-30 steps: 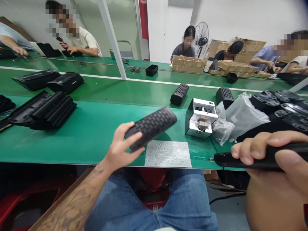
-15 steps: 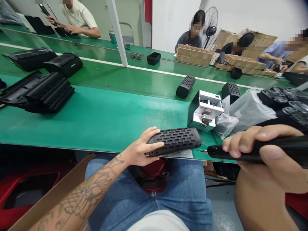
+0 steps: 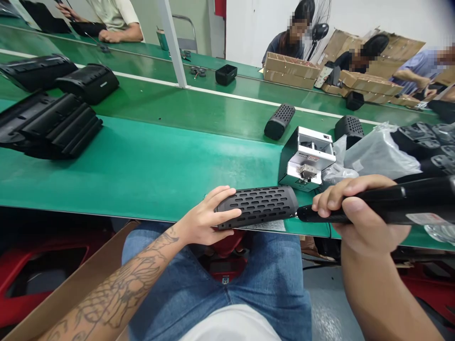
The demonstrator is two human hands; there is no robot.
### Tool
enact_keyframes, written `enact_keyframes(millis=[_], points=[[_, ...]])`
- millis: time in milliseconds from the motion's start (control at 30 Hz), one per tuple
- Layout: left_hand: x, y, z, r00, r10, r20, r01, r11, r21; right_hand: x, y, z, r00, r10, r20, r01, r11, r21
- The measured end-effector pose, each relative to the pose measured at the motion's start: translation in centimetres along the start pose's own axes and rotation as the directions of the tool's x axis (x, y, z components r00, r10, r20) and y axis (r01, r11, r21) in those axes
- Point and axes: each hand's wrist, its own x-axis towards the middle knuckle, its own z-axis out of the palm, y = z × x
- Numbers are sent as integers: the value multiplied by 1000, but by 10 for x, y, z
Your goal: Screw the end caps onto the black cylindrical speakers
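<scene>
At the bench's front edge lies a black perforated housing (image 3: 261, 203) with rows of slots, partly over a sheet of clear bubble wrap (image 3: 266, 226). My left hand (image 3: 209, 215) is closed around its left end, thumb on the near side and fingers over the top. In my right hand (image 3: 359, 208) is a black electric screwdriver (image 3: 394, 201), held level and pointing left. Its tip meets the right end face of the housing; the exact contact spot is too small to make out.
A white and black boxy device (image 3: 307, 158) stands behind the housing, beside plastic bags (image 3: 384, 154). Black casings (image 3: 53, 125) lie at left. Another perforated housing (image 3: 279, 121) sits on the green belt (image 3: 199, 111). Co-workers sit across, near cardboard boxes (image 3: 291, 71).
My right hand has moved left with the electric screwdriver, bringing its tip from just short of the housing to its right end. My left hand keeps its hold. The view has shifted slightly.
</scene>
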Motion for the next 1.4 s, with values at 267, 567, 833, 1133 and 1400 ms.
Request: enact_keyframes(millis=[267,567,833,1133,1400], points=[[-1,-2,6,999,30,-38,-30,999,14,-2,11,-9,995,-60,79,54,996,73],[2,-1,5,998,29,-51,-28,999,26,5,16,-17,990,14,139,-29,994,102],[-5,2,11,998,-35,-48,37,999,28,10,5,-17,988,32,151,-46,995,85],[-11,13,13,922,-388,-10,382,912,-148,86,44,-32,891,-314,-328,250,942,-222],[-12,9,20,936,-346,-69,333,930,-155,89,66,-42,920,-266,-287,164,928,-333]])
